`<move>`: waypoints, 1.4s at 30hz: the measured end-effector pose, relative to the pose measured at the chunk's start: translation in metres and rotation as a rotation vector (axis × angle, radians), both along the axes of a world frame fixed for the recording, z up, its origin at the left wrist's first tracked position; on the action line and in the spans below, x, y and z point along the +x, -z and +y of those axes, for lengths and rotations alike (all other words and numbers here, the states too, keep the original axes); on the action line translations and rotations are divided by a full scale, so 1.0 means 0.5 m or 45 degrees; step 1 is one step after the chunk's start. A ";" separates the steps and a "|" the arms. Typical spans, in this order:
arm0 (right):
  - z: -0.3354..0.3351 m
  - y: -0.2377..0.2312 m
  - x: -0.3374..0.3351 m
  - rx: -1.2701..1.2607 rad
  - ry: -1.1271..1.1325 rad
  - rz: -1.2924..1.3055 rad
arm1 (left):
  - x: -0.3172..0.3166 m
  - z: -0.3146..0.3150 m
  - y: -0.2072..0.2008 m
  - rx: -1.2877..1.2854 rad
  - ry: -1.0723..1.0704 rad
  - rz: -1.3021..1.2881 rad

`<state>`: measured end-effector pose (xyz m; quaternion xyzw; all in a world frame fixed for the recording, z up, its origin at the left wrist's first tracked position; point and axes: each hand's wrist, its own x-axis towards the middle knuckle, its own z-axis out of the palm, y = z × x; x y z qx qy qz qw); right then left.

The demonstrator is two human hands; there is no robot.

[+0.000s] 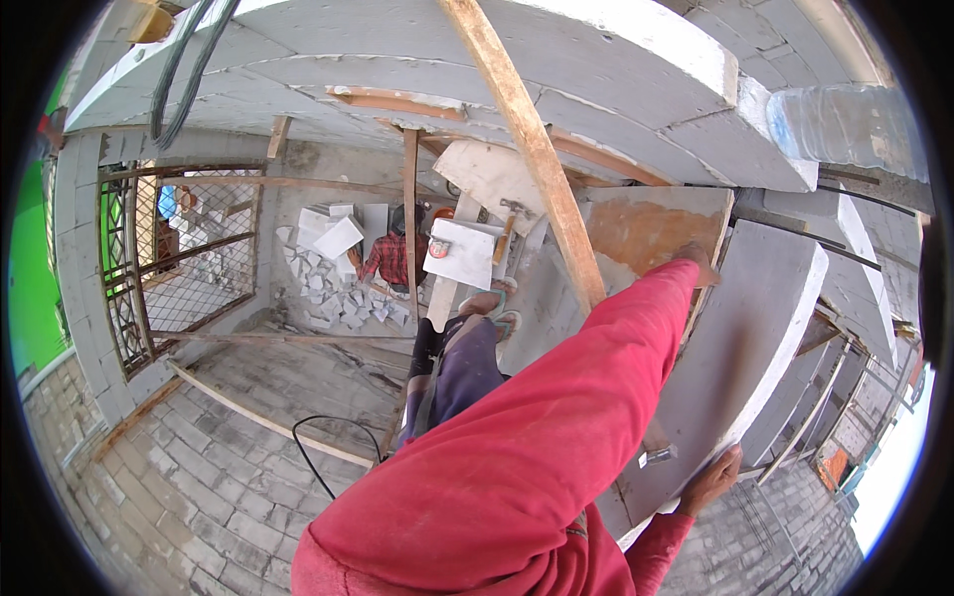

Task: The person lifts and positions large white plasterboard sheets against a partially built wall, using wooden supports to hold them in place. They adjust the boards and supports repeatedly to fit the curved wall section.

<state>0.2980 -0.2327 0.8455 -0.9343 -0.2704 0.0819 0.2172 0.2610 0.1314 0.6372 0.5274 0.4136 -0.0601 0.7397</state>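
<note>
A large pale grey masonry block [736, 343] stands at the right of my body, its long face tilted. My right hand [712, 479] is closed around the block's near lower edge. My left hand [699, 263], at the end of the outstretched red sleeve, rests by the block's far left edge, next to a brown-stained board [651, 226]. Its fingers are partly hidden, so its grip cannot be told. Between my left sleeve and the block, a tool with a metal head [658, 456] shows in part. A hammer [513, 221] with a wooden handle lies near my feet.
A slanting wooden beam [527, 119] crosses before me. A clear plastic bottle [845, 124] lies at upper right, by a block wall [596, 60]. Below, a person in a checked shirt [393, 260] is beside broken blocks [333, 293]. A white slab [460, 260] holds a small tin.
</note>
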 end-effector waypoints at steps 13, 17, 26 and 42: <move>0.015 -0.002 -0.015 0.041 0.046 -0.010 | 0.019 -0.010 0.039 -0.122 -0.007 -0.043; 0.023 -0.010 -0.025 0.066 0.145 -0.015 | 0.010 0.000 0.019 -0.114 -0.085 -0.081; 0.030 -0.013 -0.028 0.249 0.181 -0.046 | -0.002 0.026 -0.018 -0.236 0.038 -0.062; 0.014 -0.014 -0.027 0.406 0.195 -0.103 | -0.080 0.078 0.013 -0.152 0.254 -0.091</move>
